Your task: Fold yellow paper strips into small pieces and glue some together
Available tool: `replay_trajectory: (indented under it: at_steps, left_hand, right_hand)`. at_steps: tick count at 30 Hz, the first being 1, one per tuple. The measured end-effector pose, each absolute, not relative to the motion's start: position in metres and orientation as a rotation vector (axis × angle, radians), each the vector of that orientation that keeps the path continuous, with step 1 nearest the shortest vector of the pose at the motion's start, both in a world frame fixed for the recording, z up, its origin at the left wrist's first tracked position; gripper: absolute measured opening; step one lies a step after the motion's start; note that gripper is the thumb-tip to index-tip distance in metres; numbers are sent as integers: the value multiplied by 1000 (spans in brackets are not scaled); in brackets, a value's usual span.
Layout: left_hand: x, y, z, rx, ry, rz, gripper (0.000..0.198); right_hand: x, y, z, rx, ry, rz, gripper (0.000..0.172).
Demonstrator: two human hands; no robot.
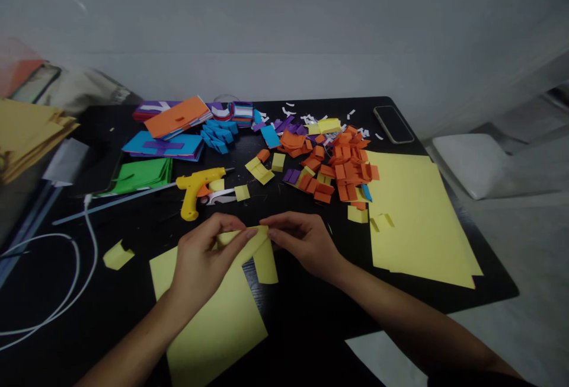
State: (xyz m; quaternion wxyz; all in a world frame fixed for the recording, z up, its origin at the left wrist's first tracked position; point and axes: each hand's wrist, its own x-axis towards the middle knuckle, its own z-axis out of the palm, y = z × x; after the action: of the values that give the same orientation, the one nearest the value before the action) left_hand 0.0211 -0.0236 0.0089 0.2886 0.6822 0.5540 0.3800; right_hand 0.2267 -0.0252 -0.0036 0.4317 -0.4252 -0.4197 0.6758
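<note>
Between both hands is a folded yellow paper strip (265, 261), one end hanging down toward the table. My left hand (207, 253) pinches it from the left, thumb over the paper. The fingertips of my right hand (306, 242) close on its upper right corner. Beneath my left hand lies a larger yellow sheet (217, 328), partly covered by the hand and forearm. Just beyond the hands are a yellow glue gun (195, 188) and scissors (220, 197), with small yellow paper pieces around them.
Folded orange paper pieces (349, 165) are heaped at back centre-right. A stack of yellow sheets (413, 221) and a phone (393, 124) lie right. Blue, orange and green paper bundles (142, 175) sit back left. A white cable (93, 239) loops at left.
</note>
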Motion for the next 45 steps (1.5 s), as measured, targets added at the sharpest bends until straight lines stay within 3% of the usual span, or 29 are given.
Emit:
replay_trajectory:
  at_steps: [15, 33, 45]
  left_hand:
    - [20, -18, 15, 1585, 1447, 903, 12]
    - [22, -18, 18, 1564, 1479, 979, 12]
    - [22, -19, 15, 1591, 1458, 975, 9]
  right_hand:
    - [225, -26, -5, -1058, -1079, 1644, 20]
    - [228, -19, -4, -1046, -913, 1827, 28]
    - [228, -20, -4, -1098, -968, 1760, 33]
